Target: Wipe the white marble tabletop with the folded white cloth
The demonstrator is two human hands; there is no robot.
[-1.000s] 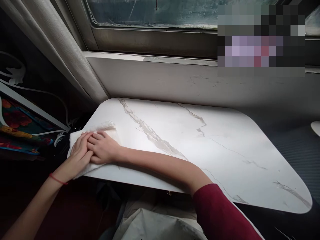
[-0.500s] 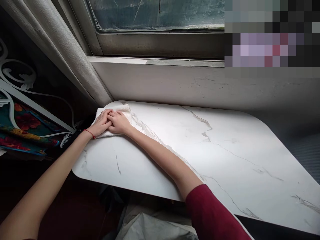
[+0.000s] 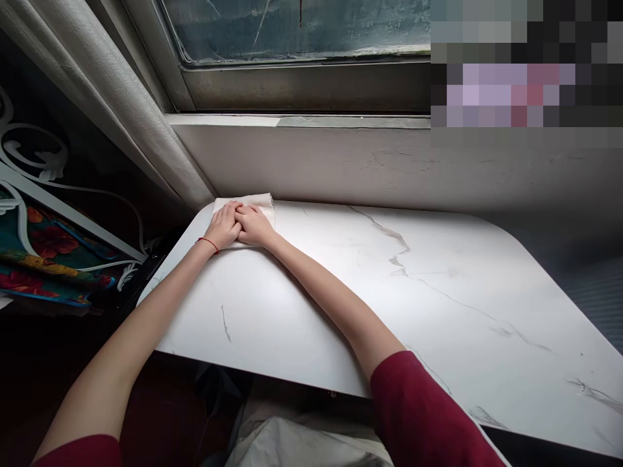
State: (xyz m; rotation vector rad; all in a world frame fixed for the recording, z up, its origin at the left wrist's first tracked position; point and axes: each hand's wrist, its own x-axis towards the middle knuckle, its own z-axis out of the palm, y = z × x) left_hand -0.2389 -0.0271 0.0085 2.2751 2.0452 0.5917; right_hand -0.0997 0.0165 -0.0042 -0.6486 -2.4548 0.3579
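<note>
A white cloth lies spread on the white marble-patterned table, at its back left corner. Flat on the cloth rests my left hand, fingers stretched out, a red string bracelet at the wrist. My right hand presses down beside it, also flat with the fingers extended. The fingers of both hands meet and partly overlap over the cloth. Much of the cloth's middle is hidden under them.
A wall with a window runs behind the table. On the left hangs a pale curtain, near a white scrolled metal frame with flowered fabric. Grey fabric shows below the front edge. The upper right is pixelated.
Both hands and the cloth have slid to the right and slightly toward the wall across the tabletop. The hands stay flat on the cloth.
</note>
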